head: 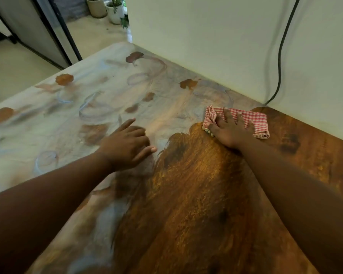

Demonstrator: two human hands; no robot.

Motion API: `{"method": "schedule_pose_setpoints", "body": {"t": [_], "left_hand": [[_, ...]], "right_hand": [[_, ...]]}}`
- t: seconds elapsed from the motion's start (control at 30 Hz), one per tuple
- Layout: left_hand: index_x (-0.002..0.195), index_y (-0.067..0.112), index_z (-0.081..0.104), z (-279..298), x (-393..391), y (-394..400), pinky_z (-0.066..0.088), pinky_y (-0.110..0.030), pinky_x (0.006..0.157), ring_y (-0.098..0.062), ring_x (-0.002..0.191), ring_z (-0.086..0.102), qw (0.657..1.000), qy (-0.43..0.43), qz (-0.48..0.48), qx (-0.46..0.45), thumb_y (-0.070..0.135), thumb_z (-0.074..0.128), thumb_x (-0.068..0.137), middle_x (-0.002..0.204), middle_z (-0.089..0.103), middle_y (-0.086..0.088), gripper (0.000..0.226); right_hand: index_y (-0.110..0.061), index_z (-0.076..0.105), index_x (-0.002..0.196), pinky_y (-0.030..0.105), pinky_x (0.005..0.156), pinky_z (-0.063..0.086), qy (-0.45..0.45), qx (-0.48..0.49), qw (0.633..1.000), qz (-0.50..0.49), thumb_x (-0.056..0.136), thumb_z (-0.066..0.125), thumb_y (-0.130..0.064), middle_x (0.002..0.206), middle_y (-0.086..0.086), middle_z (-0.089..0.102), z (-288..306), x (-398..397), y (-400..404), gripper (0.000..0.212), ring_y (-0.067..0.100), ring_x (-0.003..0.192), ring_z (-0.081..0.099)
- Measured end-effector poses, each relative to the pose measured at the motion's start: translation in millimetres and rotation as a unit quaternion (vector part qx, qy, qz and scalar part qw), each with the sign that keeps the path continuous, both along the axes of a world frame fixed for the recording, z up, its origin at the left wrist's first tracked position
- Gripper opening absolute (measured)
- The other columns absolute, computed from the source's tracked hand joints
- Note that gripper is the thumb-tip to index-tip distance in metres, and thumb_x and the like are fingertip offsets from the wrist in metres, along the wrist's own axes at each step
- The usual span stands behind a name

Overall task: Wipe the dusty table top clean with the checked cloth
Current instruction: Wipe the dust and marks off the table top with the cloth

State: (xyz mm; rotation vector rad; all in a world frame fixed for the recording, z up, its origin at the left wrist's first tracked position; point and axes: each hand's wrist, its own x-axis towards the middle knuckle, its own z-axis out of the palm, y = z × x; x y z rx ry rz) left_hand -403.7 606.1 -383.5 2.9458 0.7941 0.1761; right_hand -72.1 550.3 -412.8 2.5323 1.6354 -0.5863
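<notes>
One checked cloth (251, 119), red and white, lies folded on the wooden tabletop (196, 194) near the wall (206, 46). The right hand (229, 129) presses flat on it, fingers spread. The left hand (127, 145) rests on the tabletop well apart from the cloth, forefinger pointing out, the other fingers loosely curled, holding nothing. The tabletop's left and far part is pale with dust; the near right part shows bare brown wood. One black cable (279, 56) runs down the wall. Two potted plants (107, 6) stand on the floor beyond.
</notes>
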Motion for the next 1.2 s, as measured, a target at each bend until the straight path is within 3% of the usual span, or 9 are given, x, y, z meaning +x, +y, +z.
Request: {"method": "schedule_pose_setpoints", "body": {"t": [0.07,0.17,0.23,0.33,0.47,0.53,0.77,1.03,1.2], "left_hand": [[0.11,0.018,0.064,-1,42,15,0.02,-0.045,0.114,-0.027,0.128,0.044,0.998,-0.014,0.054,0.013,0.06,0.015,0.094,0.122,0.061,-0.009,0.067],[0.142,0.017,0.039,-19,96,32,0.0,-0.046,0.118,-0.027,0.147,0.009,0.981,-0.023,0.191,-0.013,0.055,0.019,0.097,0.155,0.028,-0.008,0.062],[0.151,0.015,0.021,-29,118,44,-0.012,-0.046,0.116,-0.028,0.148,-0.005,0.973,-0.003,0.231,-0.023,0.053,0.017,0.099,0.161,0.01,-0.008,0.064],[0.153,0.014,0.006,-43,128,63,-0.017,-0.044,0.115,-0.026,0.147,-0.013,0.971,0.029,0.233,-0.043,0.054,0.012,0.099,0.162,-0.003,-0.007,0.068],[0.153,0.015,0.0,-52,129,71,-0.015,-0.044,0.116,-0.024,0.148,-0.01,0.972,0.048,0.223,-0.053,0.056,0.009,0.098,0.162,-0.004,-0.005,0.069],[0.153,0.016,-0.002,-52,129,72,-0.014,-0.043,0.117,-0.022,0.148,-0.011,0.971,0.044,0.226,-0.059,0.055,0.009,0.098,0.162,-0.006,-0.005,0.069],[0.154,0.018,-0.002,-52,129,72,-0.009,-0.042,0.118,-0.02,0.148,-0.011,0.97,0.035,0.23,-0.069,0.056,0.011,0.098,0.162,-0.007,-0.003,0.069],[0.154,0.017,0.0,-51,128,73,-0.006,-0.042,0.119,-0.019,0.148,-0.009,0.973,0.033,0.22,-0.062,0.06,0.01,0.096,0.162,-0.005,-0.003,0.072],[0.154,0.017,0.001,-49,128,71,-0.005,-0.042,0.119,-0.02,0.148,-0.008,0.973,0.032,0.222,-0.058,0.057,0.011,0.098,0.162,-0.004,-0.004,0.07]], "right_hand": [[-0.042,-0.001,0.15,0.063,0.107,-0.011,0.0,0.003,1.0,-0.005,0.087,0.01,-0.077,0.159,-0.008,-0.016,0,1,5,0.072,0.031,0.144,-0.015],[-0.042,0.0,0.15,0.063,0.107,-0.012,0.002,0.008,1.0,-0.006,0.088,0.009,-0.076,0.159,-0.007,-0.017,-2,3,5,0.072,0.03,0.144,-0.016],[-0.042,0.0,0.15,0.063,0.106,-0.012,-0.001,0.007,1.0,0.001,0.087,0.008,-0.077,0.159,-0.007,-0.017,-4,3,6,0.073,0.031,0.144,-0.016],[-0.042,0.001,0.15,0.061,0.107,-0.012,-0.027,0.014,0.998,0.051,0.085,0.003,-0.078,0.159,-0.009,-0.017,-7,10,1,0.075,0.029,0.145,-0.015],[-0.04,0.008,0.151,0.053,0.11,-0.011,-0.046,-0.007,0.985,0.168,0.066,-0.011,-0.089,0.156,-0.016,-0.019,-10,49,-21,0.1,0.019,0.144,-0.016],[-0.037,0.01,0.152,0.052,0.111,-0.009,-0.055,-0.014,0.985,0.164,0.064,-0.01,-0.09,0.156,-0.018,-0.019,-7,72,-18,0.104,0.016,0.144,-0.014],[-0.042,0.014,0.15,0.061,0.109,-0.002,-0.052,0.053,0.997,0.023,0.083,0.008,-0.078,0.161,-0.012,-0.004,-10,66,59,0.076,0.028,0.146,-0.004],[-0.043,0.012,0.15,0.057,0.109,-0.004,-0.04,0.016,0.99,0.132,0.068,0.0,-0.087,0.156,-0.019,-0.017,-16,72,19,0.093,0.02,0.145,-0.012],[-0.044,0.002,0.15,0.06,0.11,-0.002,-0.045,0.008,0.996,0.07,0.078,0.005,-0.083,0.159,-0.012,-0.013,-5,86,48,0.082,0.029,0.146,-0.008]]}}
